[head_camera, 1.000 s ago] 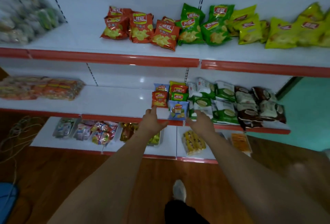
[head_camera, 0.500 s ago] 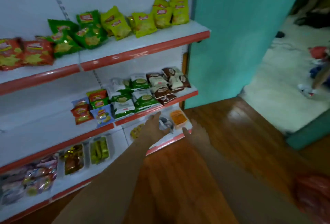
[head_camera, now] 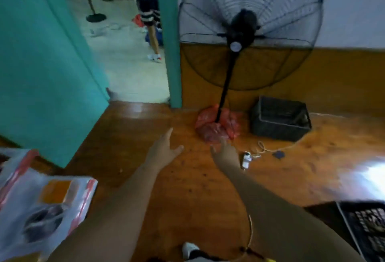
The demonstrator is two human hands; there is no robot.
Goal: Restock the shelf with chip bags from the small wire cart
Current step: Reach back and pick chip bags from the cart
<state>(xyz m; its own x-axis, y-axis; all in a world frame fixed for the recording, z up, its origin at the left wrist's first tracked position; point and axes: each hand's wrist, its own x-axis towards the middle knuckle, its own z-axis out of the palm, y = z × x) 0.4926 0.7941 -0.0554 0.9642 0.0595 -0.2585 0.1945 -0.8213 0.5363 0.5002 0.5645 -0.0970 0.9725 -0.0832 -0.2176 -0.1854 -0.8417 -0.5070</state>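
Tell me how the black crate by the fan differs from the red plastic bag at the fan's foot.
The crate is a stiff, box-shaped thing with slatted walls; the bag is soft and crumpled into a heap. The crate is black, the bag red and partly see-through. The bag bunches around the fan pole's foot, while the crate stands to the side of the pole. Both sit on the wooden floor near the wall.

Beyond the fingertips: translucent red plastic bag (head_camera: 215, 125), black wire-grille pedestal fan (head_camera: 245, 30), black slatted plastic crate (head_camera: 280, 118); glossy orange-brown wooden floor (head_camera: 187, 178); teal painted wall (head_camera: 41, 74).
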